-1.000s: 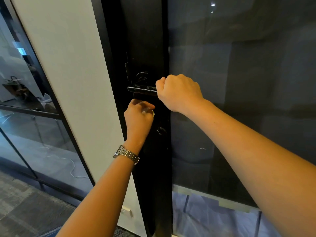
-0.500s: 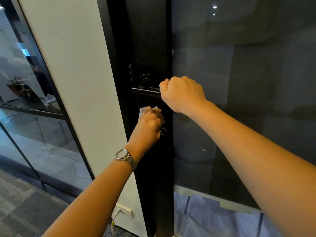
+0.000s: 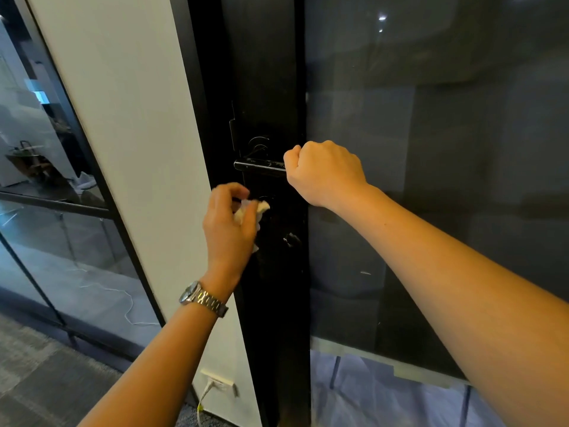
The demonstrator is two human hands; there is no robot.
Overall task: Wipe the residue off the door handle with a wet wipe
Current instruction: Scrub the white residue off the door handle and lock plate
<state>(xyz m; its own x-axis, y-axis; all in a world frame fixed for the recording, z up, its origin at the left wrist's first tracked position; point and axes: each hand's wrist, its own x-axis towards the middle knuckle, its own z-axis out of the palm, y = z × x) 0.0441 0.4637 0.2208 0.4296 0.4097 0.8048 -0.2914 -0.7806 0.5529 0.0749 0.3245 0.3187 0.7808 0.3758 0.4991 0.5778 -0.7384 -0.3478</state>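
Observation:
A black lever door handle (image 3: 258,166) sticks out leftward from the black door frame (image 3: 264,72), with pale specks of residue along its top. My right hand (image 3: 323,175) grips the handle's right end in a fist. My left hand (image 3: 229,224), with a metal watch on the wrist, holds a crumpled white wet wipe (image 3: 251,211) between thumb and fingers. It hovers below the handle, a little apart from it, in front of the lock plate.
A dark glass door panel (image 3: 431,149) fills the right side. A white wall strip (image 3: 123,118) stands left of the frame, with a wall socket (image 3: 218,382) and cable near the floor. Further left is a glass partition (image 3: 46,211). A small lock knob (image 3: 291,240) sits below the handle.
My left hand has turned and drawn back slightly to the left, so the wipe now shows between its fingers. My right hand keeps its grip on the handle.

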